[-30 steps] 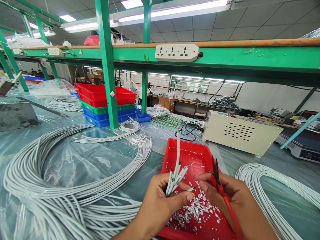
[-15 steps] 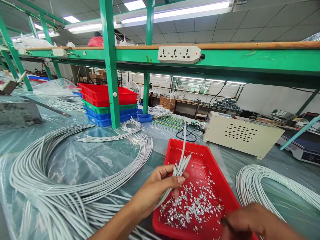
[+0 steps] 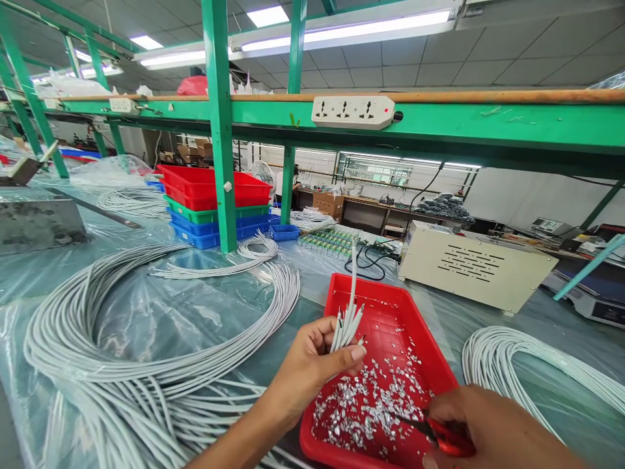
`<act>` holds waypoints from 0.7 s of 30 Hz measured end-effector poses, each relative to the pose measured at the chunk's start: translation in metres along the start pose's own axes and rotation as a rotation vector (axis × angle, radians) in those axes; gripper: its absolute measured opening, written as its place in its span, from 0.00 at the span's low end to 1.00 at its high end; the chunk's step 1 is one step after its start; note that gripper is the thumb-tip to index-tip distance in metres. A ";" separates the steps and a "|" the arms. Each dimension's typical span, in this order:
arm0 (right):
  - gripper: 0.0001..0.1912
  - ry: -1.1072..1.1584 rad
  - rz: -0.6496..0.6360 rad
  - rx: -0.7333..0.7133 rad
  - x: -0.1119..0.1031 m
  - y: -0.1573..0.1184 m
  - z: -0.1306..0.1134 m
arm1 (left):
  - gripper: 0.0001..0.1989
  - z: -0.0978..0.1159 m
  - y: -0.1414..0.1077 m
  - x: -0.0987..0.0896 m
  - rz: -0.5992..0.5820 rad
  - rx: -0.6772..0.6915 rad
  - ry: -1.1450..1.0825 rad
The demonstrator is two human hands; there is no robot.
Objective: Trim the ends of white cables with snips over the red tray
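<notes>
My left hand point(image 3: 312, 365) is closed around a bundle of white cables point(image 3: 348, 324), thumb across the front. Their cut ends point up, several showing dark tips, and one cable rises well above the others. Below lies a red tray point(image 3: 390, 296) scattered with small silvery foil scraps point(image 3: 361, 407). Over the tray's near right side, my right hand point(image 3: 493, 420) grips a red-handled hand tool point(image 3: 454, 440). Its slim dark tip points left over the scraps; blur hides whether it is pliers or scissors. The tool is apart from the cables.
A large coil of white cable point(image 3: 73, 326) covers the left of the plastic-covered table, and another coil point(image 3: 493, 355) lies right. Behind stand stacked bins point(image 3: 195, 189), a green post point(image 3: 222, 143), circuit boards point(image 3: 329, 242) and a beige metal box point(image 3: 478, 267). A green shelf point(image 3: 439, 117) crosses above.
My right hand has moved up and left over the tray, bringing the red-handled tool into clear view. The cable bundle in my left hand has shifted slightly left and stands more upright.
</notes>
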State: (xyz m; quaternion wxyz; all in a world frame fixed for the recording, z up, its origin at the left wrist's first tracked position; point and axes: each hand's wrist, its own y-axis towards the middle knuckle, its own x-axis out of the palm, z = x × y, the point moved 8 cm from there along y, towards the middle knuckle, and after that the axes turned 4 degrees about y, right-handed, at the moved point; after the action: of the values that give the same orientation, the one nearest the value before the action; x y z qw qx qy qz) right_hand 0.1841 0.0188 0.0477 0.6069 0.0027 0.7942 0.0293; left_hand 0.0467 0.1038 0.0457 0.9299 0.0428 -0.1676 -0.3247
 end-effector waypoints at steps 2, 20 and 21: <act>0.11 0.144 0.057 0.046 -0.007 0.002 0.008 | 0.09 -0.004 0.000 0.002 -0.014 -0.009 0.019; 0.07 0.979 0.230 0.073 -0.002 0.021 -0.019 | 0.10 -0.002 -0.008 0.019 -0.048 0.088 0.231; 0.07 0.979 0.224 0.079 -0.002 0.021 -0.018 | 0.10 -0.004 -0.008 0.018 -0.055 0.073 0.201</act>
State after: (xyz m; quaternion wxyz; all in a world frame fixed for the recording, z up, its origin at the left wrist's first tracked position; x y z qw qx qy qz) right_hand 0.1662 0.0384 0.0552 0.1559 0.0968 0.9811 0.0621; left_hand 0.0564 0.0868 0.0459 0.9306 0.1137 -0.0842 -0.3376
